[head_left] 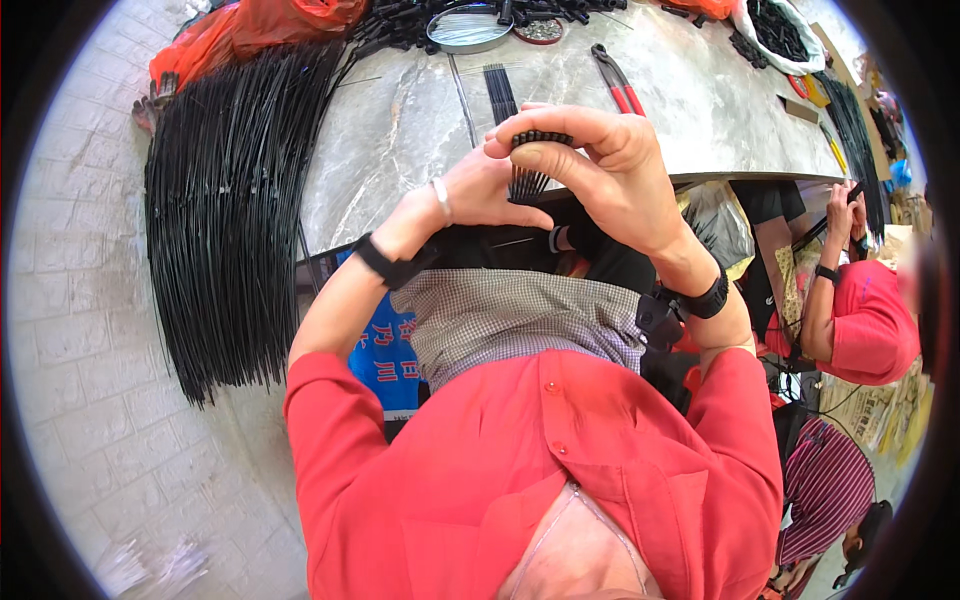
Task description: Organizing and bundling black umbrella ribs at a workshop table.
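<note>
My right hand (612,165) is closed, its thumb and index finger pinching a compact row of black rod ends (541,138) above the table's near edge. My left hand (480,188) is just left of it, thumb stretched out below and apart from the fingers, some of which are hidden behind my right hand. Thin black rods (499,92) lie side by side on the tabletop and run toward me between my hands, fanning slightly under my right fingers. Whether my left hand touches them is hidden.
A large bundle of long black rods (235,210) hangs over the table's left end. Red-handled pliers (618,82), a round metal tray (468,28) and a white sack (775,25) of black parts lie farther back. Another person (865,320) works at the right.
</note>
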Motion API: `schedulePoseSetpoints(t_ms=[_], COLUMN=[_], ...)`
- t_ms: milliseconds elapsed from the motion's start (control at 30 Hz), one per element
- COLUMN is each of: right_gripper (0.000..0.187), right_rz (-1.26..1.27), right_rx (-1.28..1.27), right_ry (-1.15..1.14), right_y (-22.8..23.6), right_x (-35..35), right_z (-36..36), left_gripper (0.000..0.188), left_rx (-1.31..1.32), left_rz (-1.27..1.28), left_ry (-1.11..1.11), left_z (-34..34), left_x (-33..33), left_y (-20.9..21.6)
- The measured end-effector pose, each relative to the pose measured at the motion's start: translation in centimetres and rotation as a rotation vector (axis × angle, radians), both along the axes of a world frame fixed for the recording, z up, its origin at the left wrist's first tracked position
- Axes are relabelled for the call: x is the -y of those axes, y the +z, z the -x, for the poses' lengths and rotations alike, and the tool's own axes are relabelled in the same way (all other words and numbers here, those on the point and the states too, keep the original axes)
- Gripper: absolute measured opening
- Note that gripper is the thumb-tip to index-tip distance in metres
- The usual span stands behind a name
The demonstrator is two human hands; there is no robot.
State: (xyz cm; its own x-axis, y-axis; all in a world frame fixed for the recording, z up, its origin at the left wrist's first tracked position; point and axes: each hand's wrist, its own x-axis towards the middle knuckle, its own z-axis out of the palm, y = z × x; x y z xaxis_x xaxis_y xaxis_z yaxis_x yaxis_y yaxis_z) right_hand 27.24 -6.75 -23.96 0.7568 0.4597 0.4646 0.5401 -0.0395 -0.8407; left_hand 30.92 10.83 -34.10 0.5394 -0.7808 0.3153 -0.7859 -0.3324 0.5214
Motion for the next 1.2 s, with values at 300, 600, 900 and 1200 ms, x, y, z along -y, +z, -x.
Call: schedulePoseSetpoints(t_ms=[300,600,900,1200], right_gripper=[0.017,0.030,0.033,0.017], right_rz=[0.152,0.136,0.379,1.033], right_rx=[0.088,0.072,0.132,0.416], right_ry=[-0.006,0.148,-0.078,-0.217], right_y=[0.3,1.4,-2.4,-11.7], right_x=[1.3,1.1,-0.8,-7.2], right_z=[0.4,-1.5,-20.4,-28.6], left_gripper=[0.040,0.023,0.019,0.032], left_rx=[-0.472,-0.273,-0.380,-0.353], left_rz=[0.618,0.582,0.619,0.703], left_ry=[0.131,0.195,0.211,0.168], left_z=[5.9,4.2,4.4,4.3], left_x=[0.6,0.6,1.2,1.5], left_y=[6.8,7.0,7.3,6.5])
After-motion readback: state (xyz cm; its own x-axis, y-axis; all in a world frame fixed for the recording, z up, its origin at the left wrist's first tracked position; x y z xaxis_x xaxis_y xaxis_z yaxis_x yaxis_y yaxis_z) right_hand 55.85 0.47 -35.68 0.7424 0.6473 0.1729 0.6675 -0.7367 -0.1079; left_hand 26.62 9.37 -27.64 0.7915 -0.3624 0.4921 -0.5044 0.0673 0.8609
